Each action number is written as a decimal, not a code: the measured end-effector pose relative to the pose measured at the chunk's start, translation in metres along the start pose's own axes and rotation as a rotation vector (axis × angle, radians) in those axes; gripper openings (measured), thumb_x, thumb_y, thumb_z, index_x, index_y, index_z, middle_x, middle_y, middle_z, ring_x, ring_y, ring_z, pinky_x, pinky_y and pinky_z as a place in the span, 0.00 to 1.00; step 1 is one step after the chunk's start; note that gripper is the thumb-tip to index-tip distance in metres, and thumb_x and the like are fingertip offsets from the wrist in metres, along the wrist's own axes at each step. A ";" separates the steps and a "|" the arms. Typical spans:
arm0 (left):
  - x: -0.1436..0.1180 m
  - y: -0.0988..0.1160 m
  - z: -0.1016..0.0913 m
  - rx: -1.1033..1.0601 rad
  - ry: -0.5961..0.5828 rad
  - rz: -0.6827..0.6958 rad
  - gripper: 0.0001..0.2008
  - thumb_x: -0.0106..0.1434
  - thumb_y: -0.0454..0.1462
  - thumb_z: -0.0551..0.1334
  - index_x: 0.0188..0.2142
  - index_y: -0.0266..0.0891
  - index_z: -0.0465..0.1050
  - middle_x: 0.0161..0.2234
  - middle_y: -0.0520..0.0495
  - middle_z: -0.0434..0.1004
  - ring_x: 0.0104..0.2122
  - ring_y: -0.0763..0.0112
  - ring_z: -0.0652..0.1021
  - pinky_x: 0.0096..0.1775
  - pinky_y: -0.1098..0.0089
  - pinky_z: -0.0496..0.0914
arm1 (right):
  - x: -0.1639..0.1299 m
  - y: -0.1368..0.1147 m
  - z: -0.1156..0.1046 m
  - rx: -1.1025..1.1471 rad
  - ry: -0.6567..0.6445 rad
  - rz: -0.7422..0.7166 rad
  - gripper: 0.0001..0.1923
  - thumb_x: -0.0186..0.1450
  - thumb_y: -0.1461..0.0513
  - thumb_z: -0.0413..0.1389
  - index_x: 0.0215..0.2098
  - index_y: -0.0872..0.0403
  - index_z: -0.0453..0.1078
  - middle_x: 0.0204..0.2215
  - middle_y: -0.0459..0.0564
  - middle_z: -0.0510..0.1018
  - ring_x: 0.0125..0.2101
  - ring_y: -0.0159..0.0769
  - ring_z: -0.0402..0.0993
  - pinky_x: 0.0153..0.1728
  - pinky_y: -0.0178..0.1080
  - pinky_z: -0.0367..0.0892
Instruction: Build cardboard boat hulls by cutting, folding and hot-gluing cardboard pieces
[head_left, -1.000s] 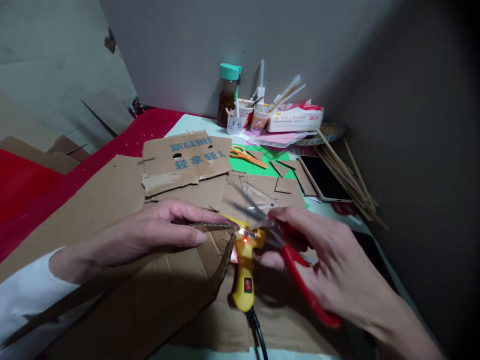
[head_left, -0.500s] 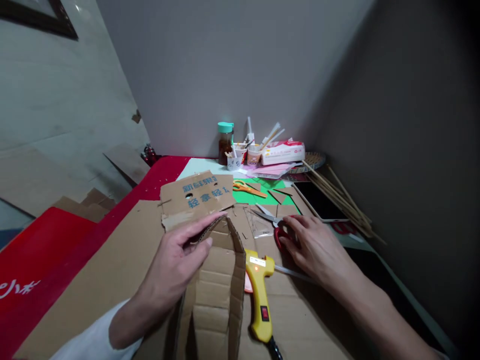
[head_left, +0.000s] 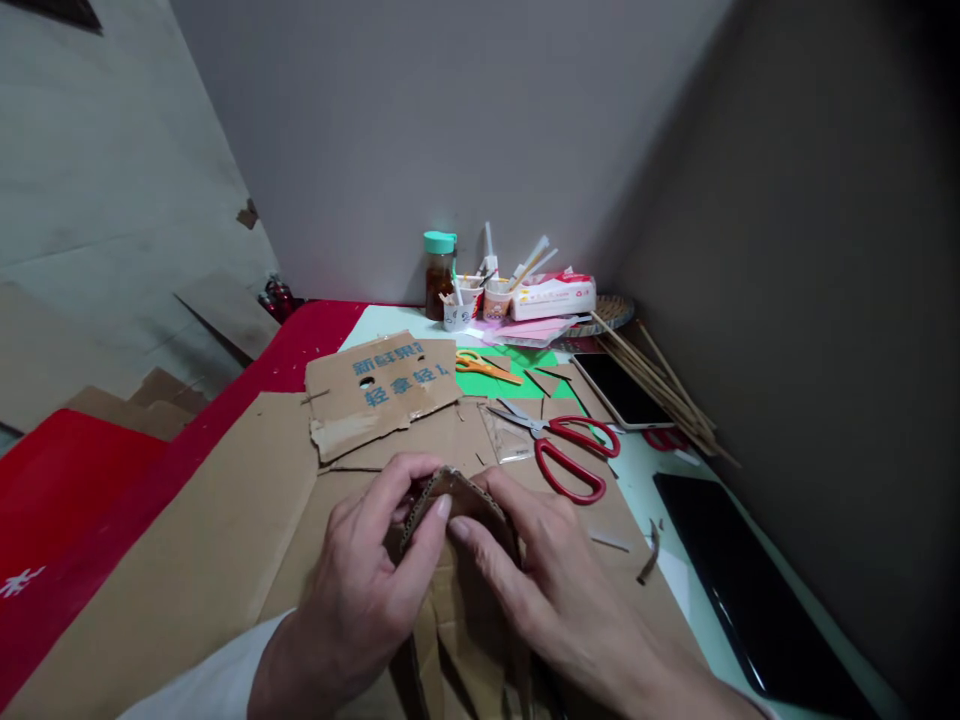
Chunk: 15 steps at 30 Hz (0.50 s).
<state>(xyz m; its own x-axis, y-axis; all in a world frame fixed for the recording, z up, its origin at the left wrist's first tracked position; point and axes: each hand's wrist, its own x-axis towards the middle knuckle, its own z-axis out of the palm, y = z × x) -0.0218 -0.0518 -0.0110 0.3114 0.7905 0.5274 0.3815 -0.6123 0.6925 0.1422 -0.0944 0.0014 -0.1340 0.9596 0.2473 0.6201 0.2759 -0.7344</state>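
A folded piece of corrugated cardboard [head_left: 465, 610] with a pointed end stands upright close to me. My left hand [head_left: 375, 560] grips its left edge near the tip, thumb on the inner face. Round the right edge is my right hand [head_left: 540, 570], its thumb also pressed inside. Just beyond the right hand lie red-handled scissors [head_left: 574, 455], blades parted, touched by neither hand. A glue stick [head_left: 609, 541] rests to the right of that hand. The glue gun is hidden behind my right hand and the cardboard.
A printed cardboard piece [head_left: 386, 395], orange scissors [head_left: 487, 367] and a tablet [head_left: 622, 390] lie farther back. Behind them stand a green-lidded bottle [head_left: 439, 275], paper cups [head_left: 496, 300] and a tissue pack [head_left: 555, 296]. Wooden sticks [head_left: 660, 385] and a black phone-like slab [head_left: 757, 590] are at right.
My right hand has let go of the red scissors and come left onto the cardboard. Both hands now grip its pointed end, which sits lower in view. The glue gun has become hidden.
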 end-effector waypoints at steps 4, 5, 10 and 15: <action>0.006 0.002 -0.002 0.034 0.008 0.066 0.09 0.65 0.29 0.58 0.40 0.46 0.70 0.32 0.58 0.78 0.31 0.79 0.78 0.34 0.82 0.71 | 0.000 -0.001 -0.001 0.052 0.020 -0.021 0.07 0.71 0.63 0.52 0.33 0.51 0.62 0.25 0.40 0.71 0.25 0.29 0.66 0.28 0.32 0.58; 0.006 0.003 -0.002 0.028 0.015 0.079 0.09 0.65 0.29 0.58 0.39 0.46 0.70 0.32 0.58 0.78 0.31 0.78 0.78 0.34 0.81 0.71 | -0.001 -0.001 -0.001 0.053 0.020 -0.030 0.06 0.71 0.63 0.52 0.34 0.52 0.63 0.26 0.41 0.72 0.26 0.29 0.67 0.29 0.32 0.59; -0.002 0.003 -0.002 -0.009 0.012 0.102 0.10 0.65 0.28 0.59 0.40 0.46 0.73 0.35 0.54 0.80 0.35 0.72 0.79 0.39 0.74 0.73 | -0.006 -0.003 0.003 0.056 0.064 -0.113 0.05 0.70 0.65 0.50 0.34 0.52 0.64 0.27 0.42 0.74 0.26 0.29 0.69 0.30 0.32 0.61; -0.012 0.003 -0.001 -0.062 0.029 0.131 0.14 0.64 0.28 0.60 0.43 0.49 0.75 0.38 0.53 0.81 0.37 0.66 0.80 0.41 0.65 0.75 | -0.006 -0.001 0.010 0.040 0.161 -0.202 0.07 0.67 0.67 0.48 0.31 0.53 0.61 0.23 0.42 0.71 0.22 0.28 0.65 0.24 0.31 0.57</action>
<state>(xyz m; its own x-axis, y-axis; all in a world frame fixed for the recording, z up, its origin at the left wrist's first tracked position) -0.0252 -0.0630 -0.0150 0.3297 0.7047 0.6283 0.2842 -0.7087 0.6457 0.1343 -0.1002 -0.0058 -0.1251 0.8645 0.4868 0.5619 0.4661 -0.6833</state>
